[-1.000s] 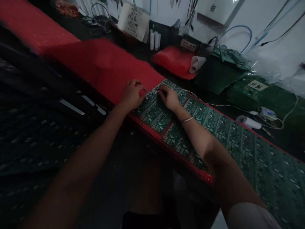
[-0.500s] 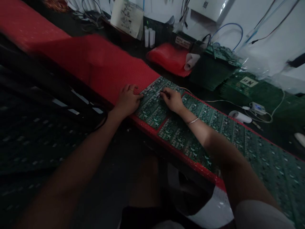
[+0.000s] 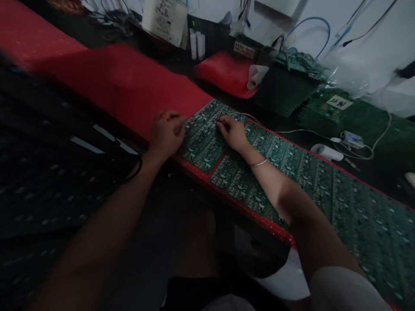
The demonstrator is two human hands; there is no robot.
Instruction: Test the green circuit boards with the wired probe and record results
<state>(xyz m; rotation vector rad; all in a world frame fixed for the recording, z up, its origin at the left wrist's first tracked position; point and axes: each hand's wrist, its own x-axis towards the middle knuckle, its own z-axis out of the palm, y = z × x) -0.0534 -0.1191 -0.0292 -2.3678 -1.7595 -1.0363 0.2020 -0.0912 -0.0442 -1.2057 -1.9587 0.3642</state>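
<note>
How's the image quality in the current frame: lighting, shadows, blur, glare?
Head view: dim overall, very dark at lower left; head view: left hand soft-edged, right hand somewhat clearer; head view: a lighter patch on the right forearm, shadow toward the elbow; head view: small glints on the bracelet, no strong glare over the circuit boards.

Two hands, one left hand (image 3: pixel 166 135) and one right hand (image 3: pixel 234 134); one bracelet (image 3: pixel 259 163). Circuit panels (image 3: pixel 205 140) by the table's (image 3: pixel 385 173) near edge: at least two, full count unclear. Toward its far edge: two white rolls (image 3: pixel 327 152), two written labels (image 3: pixel 339 102), one blue-screened device (image 3: pixel 352 139), one folded red wrap (image 3: pixel 225 71).
</note>
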